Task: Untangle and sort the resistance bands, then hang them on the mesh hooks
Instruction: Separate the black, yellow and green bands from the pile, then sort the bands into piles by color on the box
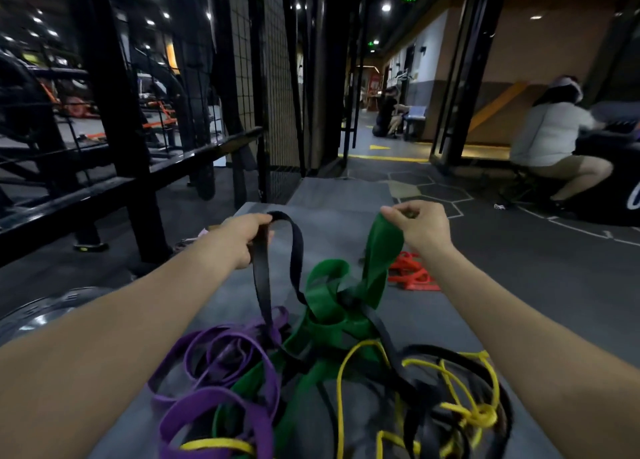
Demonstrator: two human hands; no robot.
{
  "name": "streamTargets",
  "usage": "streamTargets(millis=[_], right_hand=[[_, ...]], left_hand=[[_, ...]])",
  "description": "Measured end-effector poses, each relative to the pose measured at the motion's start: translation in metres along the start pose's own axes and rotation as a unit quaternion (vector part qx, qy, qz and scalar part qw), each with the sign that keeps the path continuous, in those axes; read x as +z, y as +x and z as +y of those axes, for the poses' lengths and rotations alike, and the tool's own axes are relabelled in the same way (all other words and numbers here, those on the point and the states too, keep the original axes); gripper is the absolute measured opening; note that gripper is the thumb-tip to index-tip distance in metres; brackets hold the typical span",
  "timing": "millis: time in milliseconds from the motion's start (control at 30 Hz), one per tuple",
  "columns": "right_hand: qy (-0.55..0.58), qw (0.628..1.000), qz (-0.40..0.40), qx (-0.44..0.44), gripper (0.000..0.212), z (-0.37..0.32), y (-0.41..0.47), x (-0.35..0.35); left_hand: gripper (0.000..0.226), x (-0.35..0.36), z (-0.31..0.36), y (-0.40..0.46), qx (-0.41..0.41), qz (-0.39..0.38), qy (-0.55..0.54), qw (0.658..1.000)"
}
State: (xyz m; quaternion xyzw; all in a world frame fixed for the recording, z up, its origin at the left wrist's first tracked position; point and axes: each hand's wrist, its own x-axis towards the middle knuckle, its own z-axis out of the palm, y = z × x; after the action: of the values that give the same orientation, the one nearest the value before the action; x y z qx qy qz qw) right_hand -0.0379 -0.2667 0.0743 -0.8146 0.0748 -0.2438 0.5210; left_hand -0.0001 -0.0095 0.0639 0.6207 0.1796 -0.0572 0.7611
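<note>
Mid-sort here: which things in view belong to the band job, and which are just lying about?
Job:
left hand gripping black band
right hand pinching green band
purple band
yellow band
red bands
wire mesh

Lying about:
weight plate
shoe

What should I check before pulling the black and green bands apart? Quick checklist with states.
1. Left hand grips the black band: ok.
2. Right hand pinches the green band: ok.
3. Black and green free of each other: not ok, they cross in the knot.
4. Purple band and yellow band out of the tangle: not ok.
5. Red bands lie apart: ok.
6. Free hook on the mesh panel: cannot tell.
</note>
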Motion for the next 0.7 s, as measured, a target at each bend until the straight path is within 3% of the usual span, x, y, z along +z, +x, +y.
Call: streamTargets(millis=[167,300,433,533,600,700], right_hand=[[-0.118,0.992,-0.031,0.043,0.027,0.038,-0.007,-0.003],[-0.352,0.930,-0.105,-0.006,0.026,0.056,-0.017,0.016],[-0.320,0.931,-0.170,-0.042,0.020,0.048,-0.020,0.061],[-0.300,0.929,-0.215,0.022,0.035,0.047,-0.021,0.096],[-0.298,0.924,-0.230,0.060,0.050,0.052,-0.020,0.113],[-0.279,0.918,-0.262,0.102,0.053,0.063,-0.020,0.134]], left_hand=[[0.035,-0.011,-0.012,-0.011,-0.029,-0.008,0.024,0.999],[0.028,-0.020,-0.024,-0.010,-0.060,-0.022,0.094,0.994],[0.024,-0.029,-0.026,-0.007,-0.067,-0.103,0.246,0.961],[0.032,-0.039,-0.028,0.000,-0.089,-0.161,0.293,0.938],[0.034,-0.048,-0.028,0.007,-0.116,-0.175,0.283,0.936],[0.035,-0.061,-0.028,0.019,-0.132,-0.169,0.198,0.956]])
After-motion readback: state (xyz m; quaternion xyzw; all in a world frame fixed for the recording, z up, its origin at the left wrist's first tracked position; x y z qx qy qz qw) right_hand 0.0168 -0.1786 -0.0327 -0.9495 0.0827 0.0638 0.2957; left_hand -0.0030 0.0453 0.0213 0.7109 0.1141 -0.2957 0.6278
